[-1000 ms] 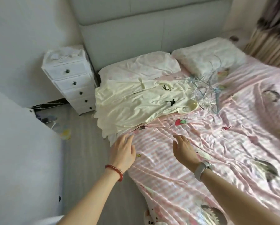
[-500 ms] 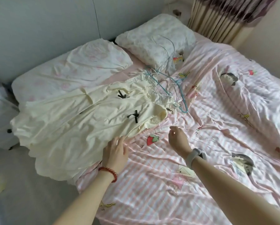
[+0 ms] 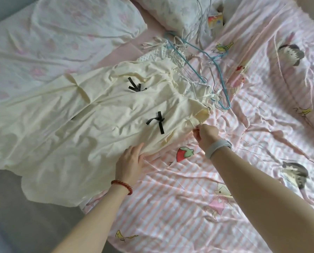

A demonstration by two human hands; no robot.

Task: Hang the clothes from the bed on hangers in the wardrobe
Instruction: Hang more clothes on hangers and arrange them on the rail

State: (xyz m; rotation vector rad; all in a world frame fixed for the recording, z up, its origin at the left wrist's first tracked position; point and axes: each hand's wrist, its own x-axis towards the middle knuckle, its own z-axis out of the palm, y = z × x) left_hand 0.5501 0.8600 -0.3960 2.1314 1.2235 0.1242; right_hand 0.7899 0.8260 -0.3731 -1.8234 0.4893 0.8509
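Note:
A pile of cream dresses [image 3: 83, 115] with black bows lies across the left side of the bed [image 3: 170, 207], its hem hanging over the edge. Thin wire hangers [image 3: 205, 68], blue and white, lie tangled just beyond the dresses' tops. My right hand [image 3: 205, 134] pinches the top dress at its shoulder corner. My left hand [image 3: 130, 163] rests with straight fingers on the dress's near side edge. The wardrobe is out of view.
Two pale pillows [image 3: 70, 28] lie at the head of the bed behind the dresses. A small colourful card [image 3: 215, 22] sits by the far pillow. Grey floor [image 3: 16, 207] shows at the lower left beside the bed. The pink striped sheet is rumpled.
I have leaned in closer over the bed. My right hand moved forward to the dress's shoulder corner and pinched it; my left hand slid onto the dress's side edge.

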